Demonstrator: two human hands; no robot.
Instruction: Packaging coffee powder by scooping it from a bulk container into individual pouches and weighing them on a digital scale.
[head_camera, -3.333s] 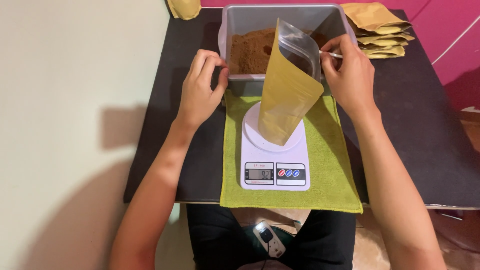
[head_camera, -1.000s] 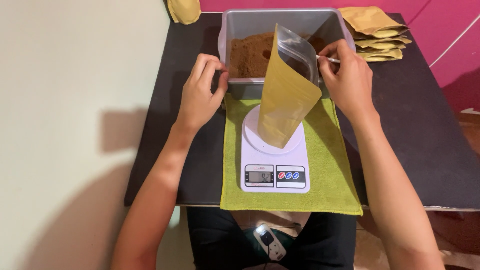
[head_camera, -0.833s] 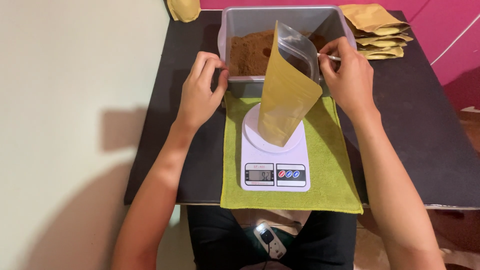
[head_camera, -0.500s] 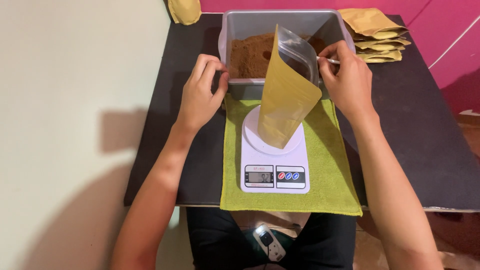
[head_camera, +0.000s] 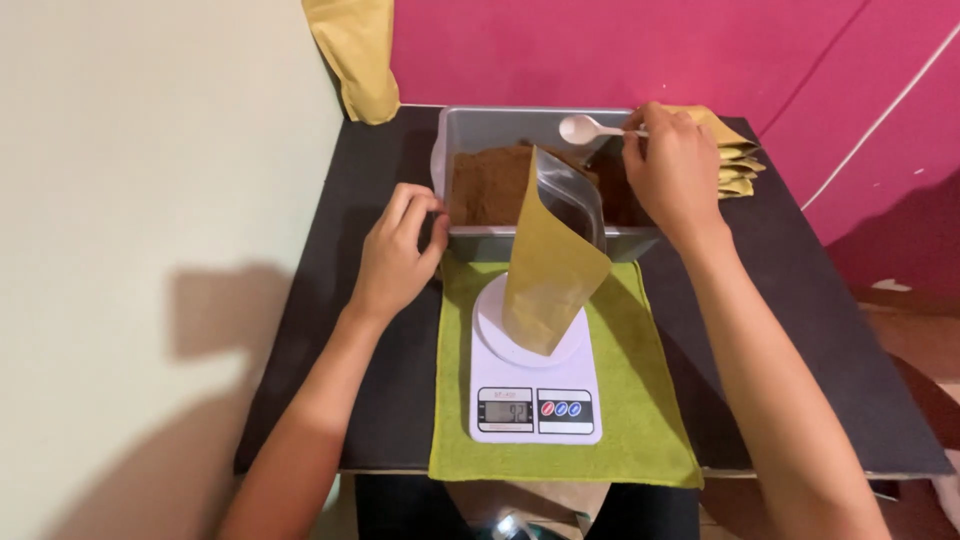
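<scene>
A small black table (head_camera: 800, 330) with a matte top stands against a flat pink wall (head_camera: 620, 50). On its near edge lies a square of lime-green cloth (head_camera: 645, 420), soft and slightly napped, and on that sits a white plastic kitchen scale (head_camera: 535, 395) with a round weighing plate and a small grey display.

Standing upright on the plate is a mustard-yellow stand-up pouch (head_camera: 548, 270), smooth and papery on the near face, with a clear glossy panel showing at its open mouth. It leans a little to the right.

Just beyond the scale, touching the far edge of the cloth, is a rectangular metal tray (head_camera: 540, 122) with dull grey walls, holding a bed of fine brown powder (head_camera: 490, 180) that looks dry and crumbly.

The left hand (head_camera: 398, 255) rests against the tray's near left corner, fingers curled and pressed together against the wall. The right hand (head_camera: 675, 170) hovers over the right side of the tray, thumb and fingertips pinching the thin handle of a white plastic spoon (head_camera: 590, 127), whose oval bowl points left above the far wall of the tray.

Right of the tray lies a flat stack of yellow pouches (head_camera: 738, 165). Another yellow bag (head_camera: 358, 55) hangs at the far left corner.
</scene>
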